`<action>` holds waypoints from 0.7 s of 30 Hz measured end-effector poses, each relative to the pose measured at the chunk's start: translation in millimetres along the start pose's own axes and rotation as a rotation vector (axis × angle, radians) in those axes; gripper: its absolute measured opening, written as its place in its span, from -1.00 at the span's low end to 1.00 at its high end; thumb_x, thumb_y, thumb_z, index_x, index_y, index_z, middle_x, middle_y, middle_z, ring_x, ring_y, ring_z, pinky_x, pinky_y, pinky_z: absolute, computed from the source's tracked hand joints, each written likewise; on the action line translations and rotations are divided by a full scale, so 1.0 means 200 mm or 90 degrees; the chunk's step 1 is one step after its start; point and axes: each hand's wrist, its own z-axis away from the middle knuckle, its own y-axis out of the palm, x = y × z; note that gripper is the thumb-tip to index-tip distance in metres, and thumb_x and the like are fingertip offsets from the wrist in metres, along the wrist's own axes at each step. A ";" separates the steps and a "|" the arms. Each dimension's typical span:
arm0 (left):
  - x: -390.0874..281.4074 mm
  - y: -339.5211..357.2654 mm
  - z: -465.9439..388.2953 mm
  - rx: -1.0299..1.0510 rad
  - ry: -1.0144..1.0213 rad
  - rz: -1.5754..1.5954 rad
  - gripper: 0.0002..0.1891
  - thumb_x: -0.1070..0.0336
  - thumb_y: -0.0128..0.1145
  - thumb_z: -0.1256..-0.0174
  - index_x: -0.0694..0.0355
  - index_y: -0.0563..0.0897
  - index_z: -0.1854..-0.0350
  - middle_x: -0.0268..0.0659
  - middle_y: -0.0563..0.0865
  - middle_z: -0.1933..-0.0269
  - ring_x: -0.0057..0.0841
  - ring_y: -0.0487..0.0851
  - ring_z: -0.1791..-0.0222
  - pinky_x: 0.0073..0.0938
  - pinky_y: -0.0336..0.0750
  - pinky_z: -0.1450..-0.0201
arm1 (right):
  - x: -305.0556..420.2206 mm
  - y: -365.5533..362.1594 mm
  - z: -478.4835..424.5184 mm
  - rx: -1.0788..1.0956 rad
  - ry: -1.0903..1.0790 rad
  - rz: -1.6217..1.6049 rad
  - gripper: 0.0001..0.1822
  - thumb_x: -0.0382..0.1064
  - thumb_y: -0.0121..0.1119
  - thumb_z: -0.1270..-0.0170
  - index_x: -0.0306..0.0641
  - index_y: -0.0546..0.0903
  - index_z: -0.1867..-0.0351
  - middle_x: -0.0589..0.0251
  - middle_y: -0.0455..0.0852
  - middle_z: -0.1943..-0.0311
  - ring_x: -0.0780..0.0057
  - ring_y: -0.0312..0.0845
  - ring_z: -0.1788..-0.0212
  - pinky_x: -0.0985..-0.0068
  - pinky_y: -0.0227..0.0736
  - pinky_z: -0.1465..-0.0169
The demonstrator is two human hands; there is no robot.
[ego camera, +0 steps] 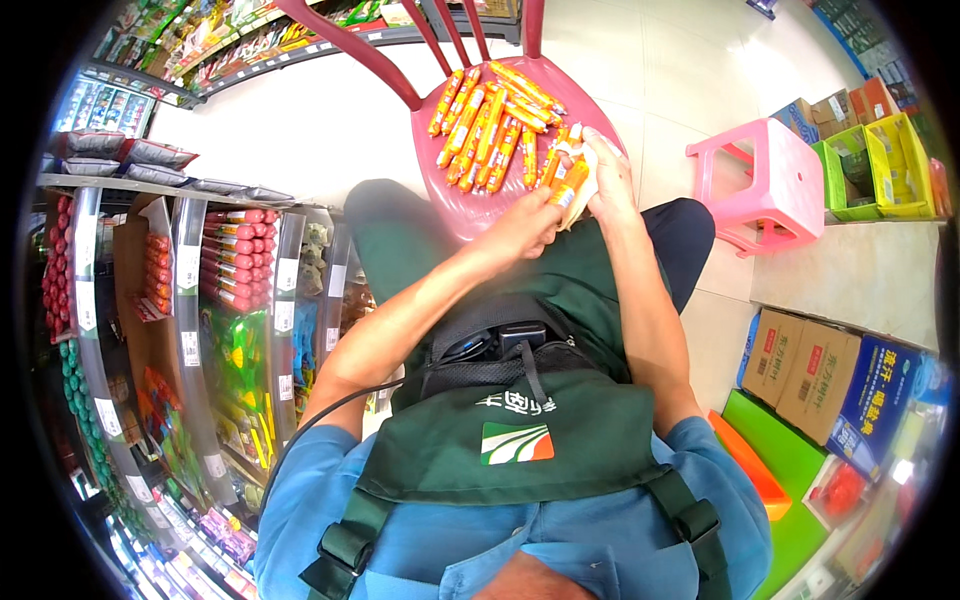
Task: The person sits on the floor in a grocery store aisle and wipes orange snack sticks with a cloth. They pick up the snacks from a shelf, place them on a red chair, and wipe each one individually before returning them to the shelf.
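Over the front right part of a dark pink plastic chair seat [480, 214], both my hands are on one orange-wrapped sausage [574, 182]. My left hand [527, 223] grips its lower end. My right hand [611, 176] presses a pale cloth or tissue [589, 196] around its right side; the fingers partly hide it. Beside my right fingers, a sausage in the same wrapper [553, 159] lies close to the held one. A loose pile of orange-wrapped sausages [487, 131] covers the back and middle of the seat, several lying across one another.
Shelves [187, 277] with hanging and boxed sausages and snacks rise close on my left. On the right stand a pink plastic stool [772, 176], green and yellow bins [896, 169] and cardboard boxes [799, 367]. My knees flank the chair front. A black cable [319, 416] runs past my left arm.
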 end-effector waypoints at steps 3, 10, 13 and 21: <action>0.00 -0.07 -0.08 0.165 -0.083 0.400 -0.76 0.10 -0.05 -0.62 0.17 0.52 0.03 -0.55 0.33 0.58 -0.77 0.19 0.79 -0.65 0.03 0.75 | -0.06 -0.03 0.07 0.120 0.080 0.021 -0.65 -0.11 0.18 -0.56 -0.32 0.56 -0.16 0.03 0.79 0.21 0.32 0.78 0.20 0.35 0.73 0.17; 0.01 -0.04 0.06 0.077 -0.082 0.153 -0.74 0.08 -0.09 -0.63 0.17 0.50 0.08 -0.55 0.30 0.62 -0.77 0.16 0.77 -0.67 -0.02 0.73 | -0.11 0.09 0.24 0.003 0.021 -0.018 -0.74 -0.31 0.28 -0.44 -0.35 0.59 -0.07 0.15 0.70 0.22 0.20 0.77 0.18 0.26 0.73 0.08; -0.03 -0.03 0.10 0.003 0.060 -0.199 -0.75 0.15 -0.01 -0.60 0.26 0.48 0.01 -0.26 0.48 0.56 -0.47 0.45 0.65 -0.42 0.26 0.60 | 0.01 0.05 0.02 -0.010 0.007 -0.038 -0.81 -0.26 0.28 -0.45 -0.31 0.59 0.06 0.15 0.67 0.30 0.15 0.76 0.22 0.20 0.75 0.12; 0.05 -0.09 -0.02 -0.181 0.307 -0.476 -0.62 0.07 0.04 -0.60 0.36 0.45 -0.08 0.13 0.67 0.37 -0.01 0.71 0.36 -0.05 0.52 0.24 | -0.23 0.23 0.33 0.016 -0.037 0.051 -0.70 -0.26 0.35 -0.45 -0.37 0.64 -0.09 0.23 0.76 0.15 0.54 0.69 0.14 0.53 0.58 0.01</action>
